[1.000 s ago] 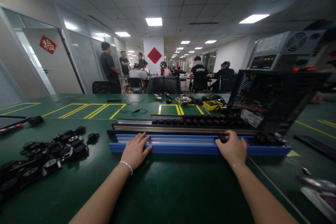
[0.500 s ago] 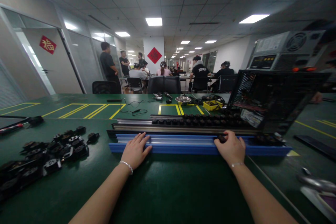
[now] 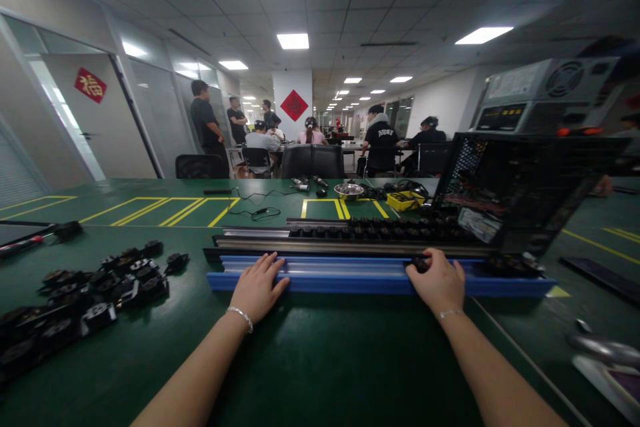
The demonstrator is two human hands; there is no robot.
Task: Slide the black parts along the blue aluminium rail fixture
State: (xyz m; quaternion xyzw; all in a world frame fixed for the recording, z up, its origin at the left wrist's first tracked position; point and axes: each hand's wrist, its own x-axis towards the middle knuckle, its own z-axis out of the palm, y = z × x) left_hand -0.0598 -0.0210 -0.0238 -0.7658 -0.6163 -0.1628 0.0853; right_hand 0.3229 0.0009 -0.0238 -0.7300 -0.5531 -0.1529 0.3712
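A long blue channel rail (image 3: pixel 345 285) lies crosswise on the green table in front of me. My left hand (image 3: pixel 257 290) rests on its left part, fingers stretched out and holding nothing. Toward the right, my right hand (image 3: pixel 440 283) is closed on a small black part (image 3: pixel 420 265) that sits in the rail's groove; the hand partly hides it. More black parts (image 3: pixel 513 265) sit in the rail's right end. Just behind stands a black rail (image 3: pixel 350 247), and beyond it a row of black parts (image 3: pixel 380 229) in another rail.
Many loose black parts (image 3: pixel 110 287) lie piled at the left. An open computer case (image 3: pixel 520 187) stands at the right, with power supplies (image 3: pixel 545 93) on top. Toward the back are a metal bowl (image 3: pixel 349 191) and a yellow tray (image 3: pixel 405 201). Several people are farther off.
My right hand has shifted very slightly to the left along the blue rail with the small black part. My left hand has stayed in place.
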